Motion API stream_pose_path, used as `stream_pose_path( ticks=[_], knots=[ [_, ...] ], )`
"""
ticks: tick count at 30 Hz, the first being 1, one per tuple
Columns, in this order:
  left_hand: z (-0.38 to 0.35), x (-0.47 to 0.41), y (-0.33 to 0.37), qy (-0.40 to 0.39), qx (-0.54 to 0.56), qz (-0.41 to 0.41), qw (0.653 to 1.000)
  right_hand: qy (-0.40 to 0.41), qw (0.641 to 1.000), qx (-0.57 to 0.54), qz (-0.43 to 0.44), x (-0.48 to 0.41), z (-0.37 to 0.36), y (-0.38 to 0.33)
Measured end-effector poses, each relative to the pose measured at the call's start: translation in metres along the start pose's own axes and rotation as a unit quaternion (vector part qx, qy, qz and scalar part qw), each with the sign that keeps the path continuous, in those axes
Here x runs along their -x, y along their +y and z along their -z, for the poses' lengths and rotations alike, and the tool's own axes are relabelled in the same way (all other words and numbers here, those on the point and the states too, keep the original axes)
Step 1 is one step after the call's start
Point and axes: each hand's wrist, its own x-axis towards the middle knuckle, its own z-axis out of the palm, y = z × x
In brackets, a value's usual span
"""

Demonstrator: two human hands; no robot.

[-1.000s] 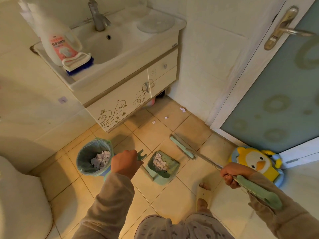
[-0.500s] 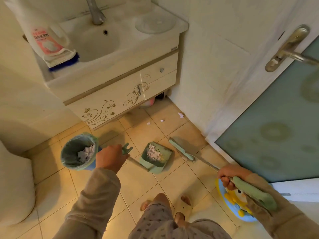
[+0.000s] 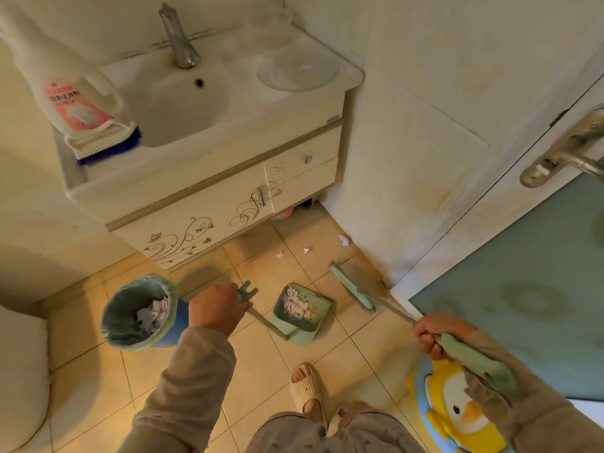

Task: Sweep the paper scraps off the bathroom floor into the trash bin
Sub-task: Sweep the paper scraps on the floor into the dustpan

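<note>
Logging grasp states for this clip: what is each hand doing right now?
Left hand: closed around the dustpan handle.
Right hand: closed around the broom handle.

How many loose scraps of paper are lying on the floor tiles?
3 small white paper scraps: one by the cream wall, one left of it, one nearest the white vanity cabinet. Others may be hidden under the cabinet.

You have three loose paper scraps (image 3: 343,240) on the far floor, one trash bin (image 3: 179,325) at left, one dustpan (image 3: 318,304), one broom (image 3: 351,291), one faucet (image 3: 178,40), one detergent bottle (image 3: 75,103), one scrub brush (image 3: 104,143) and one penguin stool (image 3: 454,410) near right.
</note>
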Motion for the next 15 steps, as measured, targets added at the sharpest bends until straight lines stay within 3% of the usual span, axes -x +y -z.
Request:
stream_pose_path(
  ticks=[15],
  knots=[
    [0.007,-0.041,0.038,-0.019,-0.006,0.035,0.999,-0.055,0.981,-0.176,0.058,-0.037,0.030,-0.119]
  ],
)
